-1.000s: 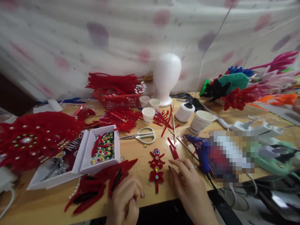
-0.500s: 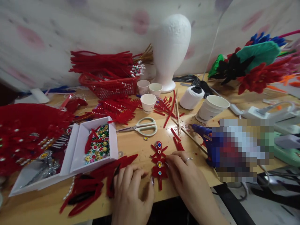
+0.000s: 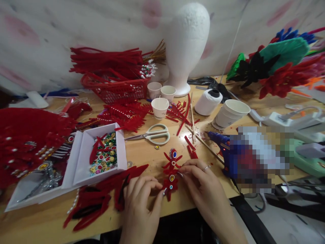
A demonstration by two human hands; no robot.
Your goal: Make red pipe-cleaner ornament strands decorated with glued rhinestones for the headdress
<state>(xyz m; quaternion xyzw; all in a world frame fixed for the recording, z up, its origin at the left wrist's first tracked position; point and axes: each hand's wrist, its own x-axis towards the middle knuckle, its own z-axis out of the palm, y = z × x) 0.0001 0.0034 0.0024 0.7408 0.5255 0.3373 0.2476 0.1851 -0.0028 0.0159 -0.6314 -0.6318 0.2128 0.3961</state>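
A small red fuzzy ornament point(image 3: 172, 177) with blue, yellow and turquoise gems in a column lies between my hands near the table's front edge. My left hand point(image 3: 144, 200) is beside its lower left, thumb and index fingertips close to its edge, fingers curled. On the other side my right hand point(image 3: 200, 186), with a ring, has its fingertips pinched at the ornament's right edge. Scissors point(image 3: 157, 134) and one loose yellow gem point(image 3: 157, 147) lie above it. A white box point(image 3: 122, 147) of colourful gems stands to the left.
Red fuzzy pieces point(image 3: 91, 206) lie left of my left hand. A blue glue gun point(image 3: 220, 145) is at right. Behind are paper cups point(image 3: 160, 109), a thread spool point(image 3: 208, 102), wooden sticks point(image 3: 207, 144), a red basket point(image 3: 119, 91) and a white foam head point(image 3: 188, 44).
The ornament's top has tilted slightly right and its lower end left. My left thumb has moved up closer to the turquoise gem. The whole view has shifted a little.
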